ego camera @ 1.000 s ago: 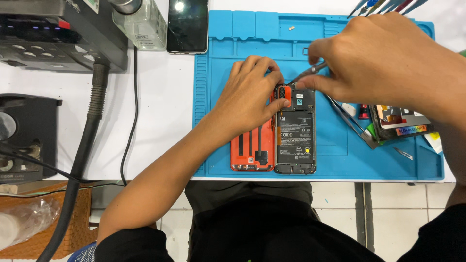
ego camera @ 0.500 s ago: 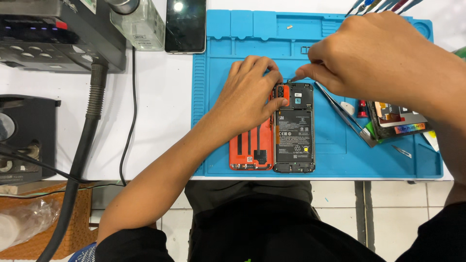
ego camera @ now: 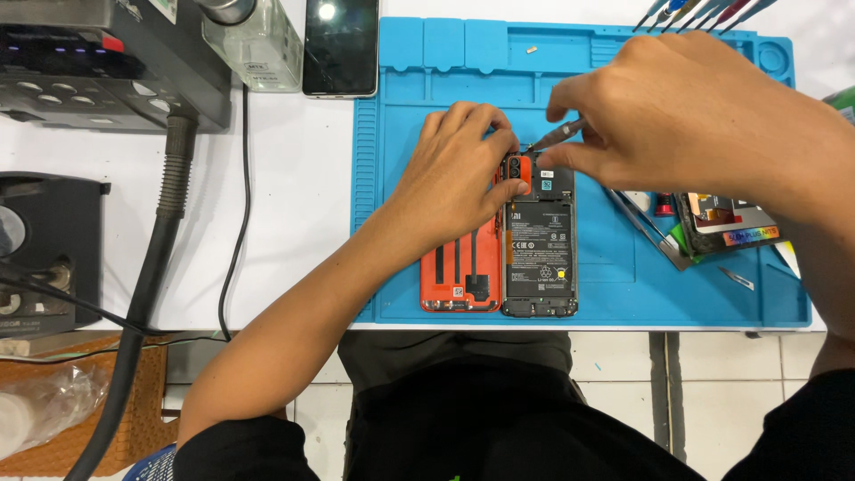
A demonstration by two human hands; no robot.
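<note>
The right hand (ego camera: pixel 704 116), its grip clenched on tweezers (ego camera: pixel 559 134), has shifted left to the opened phone (ego camera: pixel 539 236), beside the left hand (ego camera: pixel 459 174) pressing the orange back cover (ego camera: pixel 459 276).

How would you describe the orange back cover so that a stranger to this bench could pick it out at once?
Start at the blue work mat on the white table. Near its front edge two flat slabs lie side by side under the left hand. The orange back cover is the left slab, bright orange with dark strips, while the opened phone beside it is black.

Both hands on an opened phone (ego camera: pixel 538 245) — right hand (ego camera: pixel 686 111) pinching tweezers (ego camera: pixel 559 134).
</note>
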